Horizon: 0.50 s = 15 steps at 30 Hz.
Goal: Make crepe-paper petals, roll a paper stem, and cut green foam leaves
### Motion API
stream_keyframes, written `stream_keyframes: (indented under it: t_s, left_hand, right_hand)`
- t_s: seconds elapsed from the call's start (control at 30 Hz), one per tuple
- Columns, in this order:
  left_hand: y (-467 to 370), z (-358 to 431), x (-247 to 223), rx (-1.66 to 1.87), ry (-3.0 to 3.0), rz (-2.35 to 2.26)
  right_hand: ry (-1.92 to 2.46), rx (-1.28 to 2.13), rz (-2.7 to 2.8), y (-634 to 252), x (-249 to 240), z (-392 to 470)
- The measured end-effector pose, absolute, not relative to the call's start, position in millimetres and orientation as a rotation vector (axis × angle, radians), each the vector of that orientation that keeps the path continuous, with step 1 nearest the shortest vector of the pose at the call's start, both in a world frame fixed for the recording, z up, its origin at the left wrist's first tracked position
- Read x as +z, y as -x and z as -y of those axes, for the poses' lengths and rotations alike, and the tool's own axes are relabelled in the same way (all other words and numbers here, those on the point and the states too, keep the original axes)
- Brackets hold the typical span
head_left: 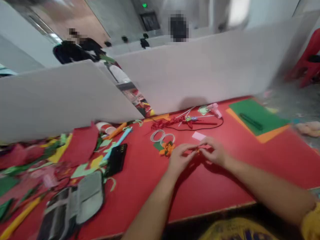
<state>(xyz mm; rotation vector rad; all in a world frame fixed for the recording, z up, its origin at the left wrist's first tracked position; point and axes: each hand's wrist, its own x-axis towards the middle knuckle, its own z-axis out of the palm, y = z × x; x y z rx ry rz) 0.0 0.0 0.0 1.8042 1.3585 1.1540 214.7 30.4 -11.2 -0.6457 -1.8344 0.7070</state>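
Note:
My left hand (180, 159) and my right hand (215, 154) meet above the red table, fingertips close together. Both are closed in a pinch around a small orange piece (198, 151), largely hidden by the fingers; its kind is too small to make out. Just left of my left hand lies a cluster of orange flower-like shapes (167, 149) on a green scrap. Behind it are whitish rings of cord or wire (157, 135). A pale pink paper card (199, 135) rests beyond my fingertips.
At the back are red twisted decorations (161, 124) and a pink glue gun (215, 109) with a black cord. Green sheets (257, 115) lie right. On the left are a black phone-like slab (116, 160), an open grey case (90, 195) and coloured scraps. White partitions (195, 73) stand behind.

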Motion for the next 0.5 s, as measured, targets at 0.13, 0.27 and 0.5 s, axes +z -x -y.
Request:
stream_keyframes:
  t_s: [0.13,0.27,0.5]
  left_hand:
    - [-8.2,-3.6,-15.0,1.159,-1.554,-1.351]
    - [-10.4,-6.4,-18.8,1.117,-1.368,-1.27]
    - [-4.3,-6.5,-12.5,0.927,-1.346,-1.166]
  right_hand:
    - [0.693,0.842,1.852,-214.9,-13.7,-30.5]
    - [0.834,1.246,1.74,-217.3,-18.8,-36.2]
    - [0.996,1.687,1.607,-224.4,-11.2,-44.9]
